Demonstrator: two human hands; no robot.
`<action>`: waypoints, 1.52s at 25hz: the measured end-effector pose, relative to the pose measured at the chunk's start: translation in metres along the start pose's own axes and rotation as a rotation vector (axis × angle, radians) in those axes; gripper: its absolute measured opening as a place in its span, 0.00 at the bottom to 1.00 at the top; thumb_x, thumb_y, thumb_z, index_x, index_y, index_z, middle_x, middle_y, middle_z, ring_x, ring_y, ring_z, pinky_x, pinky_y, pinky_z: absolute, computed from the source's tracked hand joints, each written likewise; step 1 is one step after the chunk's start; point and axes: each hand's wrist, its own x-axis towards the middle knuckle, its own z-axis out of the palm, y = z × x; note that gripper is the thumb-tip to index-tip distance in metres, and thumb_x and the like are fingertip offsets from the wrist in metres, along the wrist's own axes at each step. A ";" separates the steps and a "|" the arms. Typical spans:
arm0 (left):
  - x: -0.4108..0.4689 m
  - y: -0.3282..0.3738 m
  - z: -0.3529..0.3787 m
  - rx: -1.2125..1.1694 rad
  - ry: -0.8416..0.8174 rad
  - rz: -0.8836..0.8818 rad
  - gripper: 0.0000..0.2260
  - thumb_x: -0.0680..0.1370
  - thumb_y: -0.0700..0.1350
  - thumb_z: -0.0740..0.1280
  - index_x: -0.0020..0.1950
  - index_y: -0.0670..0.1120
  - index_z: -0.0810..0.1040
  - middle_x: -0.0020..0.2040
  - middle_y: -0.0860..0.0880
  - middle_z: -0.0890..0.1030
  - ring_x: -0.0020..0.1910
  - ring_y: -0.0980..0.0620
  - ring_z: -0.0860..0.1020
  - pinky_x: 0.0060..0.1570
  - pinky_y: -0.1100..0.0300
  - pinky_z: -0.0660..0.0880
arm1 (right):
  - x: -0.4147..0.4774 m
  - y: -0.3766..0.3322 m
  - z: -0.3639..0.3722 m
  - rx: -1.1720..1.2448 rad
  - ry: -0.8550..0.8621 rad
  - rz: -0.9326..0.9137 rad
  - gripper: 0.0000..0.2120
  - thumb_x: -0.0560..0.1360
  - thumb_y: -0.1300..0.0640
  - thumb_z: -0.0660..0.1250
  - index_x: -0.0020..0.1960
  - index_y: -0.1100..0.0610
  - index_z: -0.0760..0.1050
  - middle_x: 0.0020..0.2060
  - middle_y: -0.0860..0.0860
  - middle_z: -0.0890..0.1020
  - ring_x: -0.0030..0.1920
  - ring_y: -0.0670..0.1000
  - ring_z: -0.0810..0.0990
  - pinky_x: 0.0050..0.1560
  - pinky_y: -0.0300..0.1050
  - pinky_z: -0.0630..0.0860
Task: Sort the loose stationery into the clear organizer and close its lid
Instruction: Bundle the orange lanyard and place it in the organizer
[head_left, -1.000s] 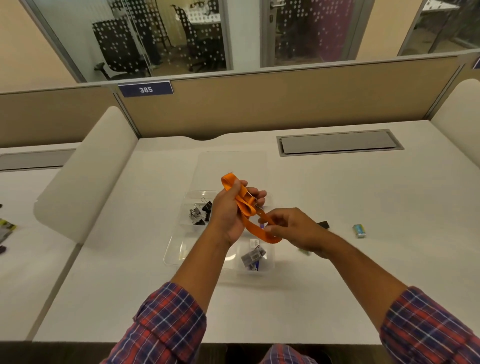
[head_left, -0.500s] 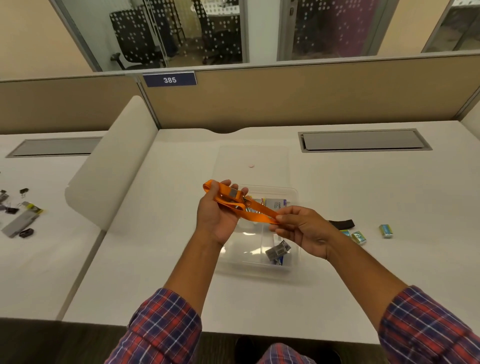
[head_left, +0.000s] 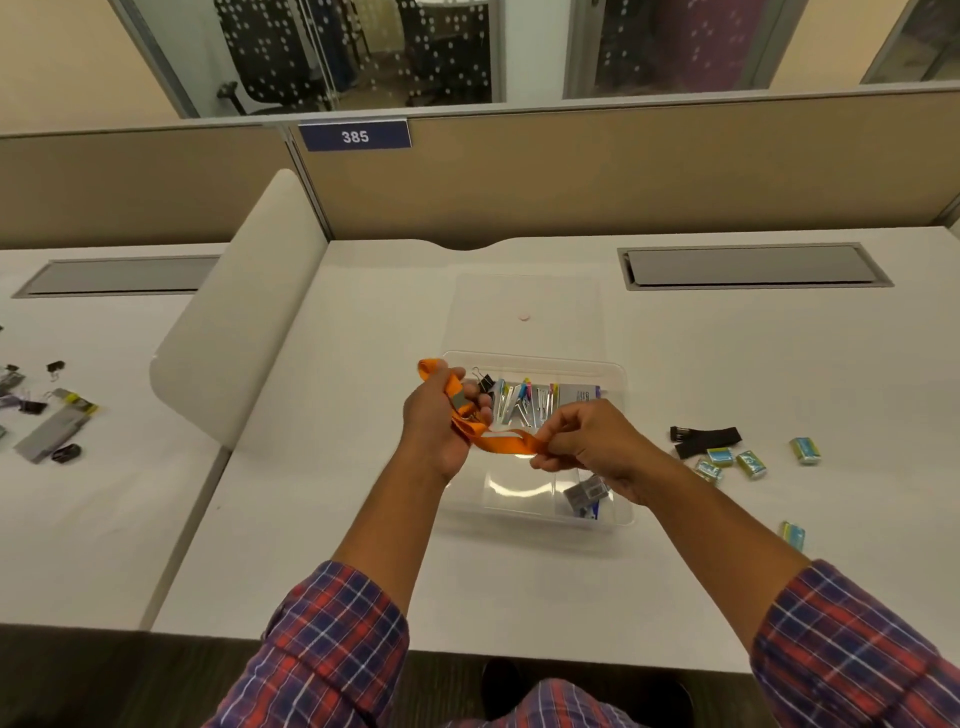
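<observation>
An orange lanyard (head_left: 501, 443) is stretched between both hands above the clear organizer (head_left: 618, 514). My left hand (head_left: 439, 421) grips the folded end with its metal clip. The other end is pinched in my right hand (head_left: 587, 441). The organizer's compartments hold binder clips (head_left: 484, 382), coloured pens or clips (head_left: 524, 402) and a grey item (head_left: 584, 493). Its clear lid (head_left: 524, 306) lies open flat behind it. A black strap (head_left: 704, 441) and several small green-blue packets (head_left: 750, 462) lie loose on the desk to the right.
A white curved divider (head_left: 234, 322) separates this desk from the left one, where binder clips and a grey strip (head_left: 49, 431) lie. A tan partition (head_left: 571, 171) runs along the back. A grey cable hatch (head_left: 748, 265) sits at the back right.
The view has shifted left, so the organizer and loose items now sit further right. The lanyard has dropped lower and is pulled straighter between the hands.
</observation>
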 end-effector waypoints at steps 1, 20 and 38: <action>-0.001 -0.001 -0.001 0.187 -0.013 0.006 0.13 0.85 0.52 0.62 0.51 0.43 0.77 0.34 0.46 0.79 0.34 0.47 0.79 0.36 0.53 0.80 | 0.002 -0.003 0.005 -0.054 0.039 -0.035 0.06 0.75 0.72 0.69 0.46 0.65 0.83 0.41 0.62 0.87 0.43 0.57 0.88 0.43 0.44 0.85; -0.005 -0.046 0.001 1.017 -0.255 0.084 0.18 0.83 0.60 0.55 0.61 0.50 0.75 0.54 0.40 0.81 0.43 0.42 0.80 0.34 0.55 0.77 | 0.033 -0.009 0.026 -0.179 0.345 -0.005 0.15 0.71 0.66 0.77 0.53 0.57 0.77 0.45 0.58 0.84 0.35 0.55 0.88 0.41 0.52 0.86; -0.024 -0.072 -0.009 1.686 -0.244 0.435 0.12 0.81 0.47 0.70 0.62 0.44 0.79 0.54 0.44 0.81 0.52 0.45 0.81 0.48 0.58 0.73 | 0.048 0.026 0.028 -0.554 0.391 -0.097 0.07 0.69 0.59 0.78 0.43 0.52 0.82 0.43 0.52 0.84 0.42 0.51 0.84 0.45 0.49 0.84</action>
